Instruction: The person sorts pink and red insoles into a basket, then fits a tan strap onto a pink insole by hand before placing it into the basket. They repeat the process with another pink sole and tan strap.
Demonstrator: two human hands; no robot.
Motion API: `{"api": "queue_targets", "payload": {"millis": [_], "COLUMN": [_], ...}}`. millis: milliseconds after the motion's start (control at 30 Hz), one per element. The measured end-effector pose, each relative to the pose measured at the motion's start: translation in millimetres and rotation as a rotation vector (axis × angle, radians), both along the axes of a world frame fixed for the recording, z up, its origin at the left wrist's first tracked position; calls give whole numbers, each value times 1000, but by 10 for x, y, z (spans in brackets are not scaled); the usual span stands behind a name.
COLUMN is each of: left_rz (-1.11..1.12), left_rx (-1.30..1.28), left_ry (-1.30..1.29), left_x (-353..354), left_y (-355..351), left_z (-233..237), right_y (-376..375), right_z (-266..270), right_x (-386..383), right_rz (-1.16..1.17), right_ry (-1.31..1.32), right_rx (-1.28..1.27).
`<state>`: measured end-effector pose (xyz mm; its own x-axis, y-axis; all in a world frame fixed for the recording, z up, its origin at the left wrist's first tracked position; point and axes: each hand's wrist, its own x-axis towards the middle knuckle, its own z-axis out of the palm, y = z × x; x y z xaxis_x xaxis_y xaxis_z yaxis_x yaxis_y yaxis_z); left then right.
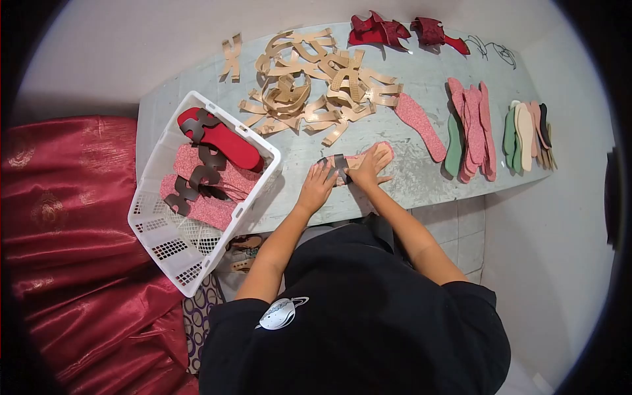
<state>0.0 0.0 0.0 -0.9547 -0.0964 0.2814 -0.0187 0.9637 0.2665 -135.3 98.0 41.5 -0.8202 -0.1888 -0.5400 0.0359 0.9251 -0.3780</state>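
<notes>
A sandal sole (384,150) with a pink edge lies on the table near its front edge, a dark strap (341,169) across its left part. My left hand (318,186) rests on the left end of the sole and strap, fingers spread. On the right part of the sole lies my right hand (366,172), its fingers apart and its thumb side close to the dark strap. Both hands press down flat, and the sole under them is mostly hidden.
A white basket (273,161) with pink and red sandals stands at the left. Behind my hands lie tan straps (316,82) and a pink sole (420,127). Stacked pink soles (473,131), green and cream soles (525,135) and red pieces (376,31) lie further off.
</notes>
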Motion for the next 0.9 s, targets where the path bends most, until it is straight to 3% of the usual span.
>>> {"api": "queue_targets", "payload": {"millis": [200, 300, 367, 533, 600, 900], "left_rz": [-29, -12, 4, 7, 11, 16], "left_rx": [-37, -69, -88, -110, -124, -91], "left_ry": [-23, -33, -5, -33, -34, -18], "left_x": [-30, -8, 6, 25, 5, 31], "left_y": [41, 37, 20, 2, -1, -12], "left_z": [44, 83, 78, 56, 60, 20], "right_y": [59, 125, 202, 430, 556, 587], "right_z": [-28, -236, -372, -285, -282, -378], "right_x": [-45, 91, 228, 294, 320, 351], "right_rz": [-21, 67, 332, 627, 917, 1079], "right_ry": [-34, 83, 306, 551, 665, 780], "right_rx": [6, -108, -211, -321, -419, -299]}}
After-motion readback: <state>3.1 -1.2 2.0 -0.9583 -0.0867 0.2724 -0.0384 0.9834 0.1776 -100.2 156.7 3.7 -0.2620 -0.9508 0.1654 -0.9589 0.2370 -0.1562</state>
